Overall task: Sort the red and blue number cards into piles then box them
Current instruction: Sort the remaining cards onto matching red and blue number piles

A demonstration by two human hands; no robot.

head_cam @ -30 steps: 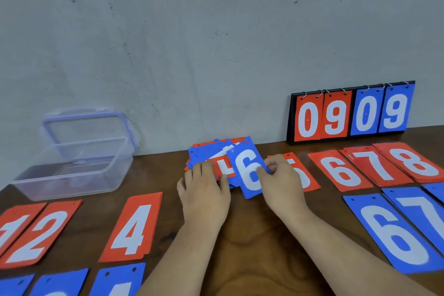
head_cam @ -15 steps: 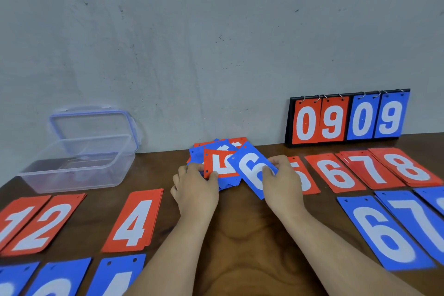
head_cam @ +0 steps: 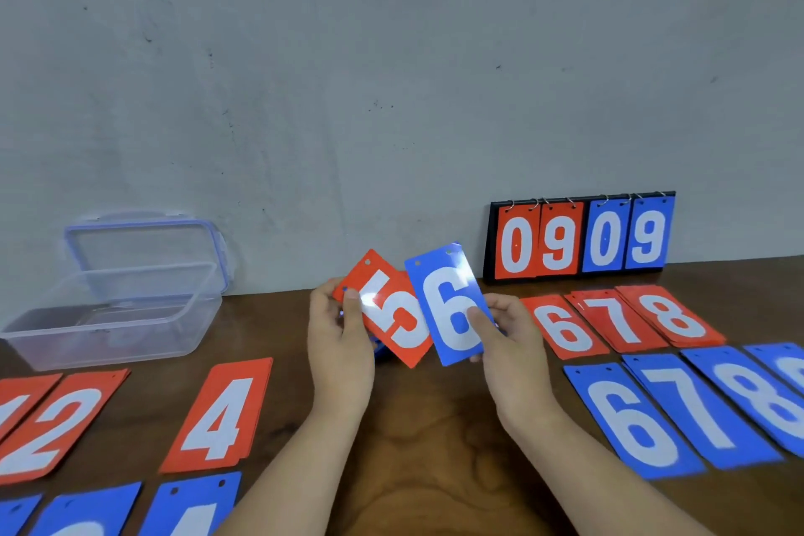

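Blue 6 card [head_cam: 448, 309], pinched at its edge by the right hand [head_cam: 507, 331], and red 5 card [head_cam: 391, 313], gripped in the left hand [head_cam: 337, 326], are raised above the counter [head_cam: 417, 440]; they look thin, light, glossy, probably slippery.

Stack [head_cam: 379, 350] behind red 5 card [head_cam: 393, 320] mostly hidden, seemingly blue; bottom-left blue cards [head_cam: 87, 505] edge-cropped

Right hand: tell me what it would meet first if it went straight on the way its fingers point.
Besides the blue 6 card it pinches, the right hand points up-left, so probably the red 5 card that the left hand holds; depth is unclear.
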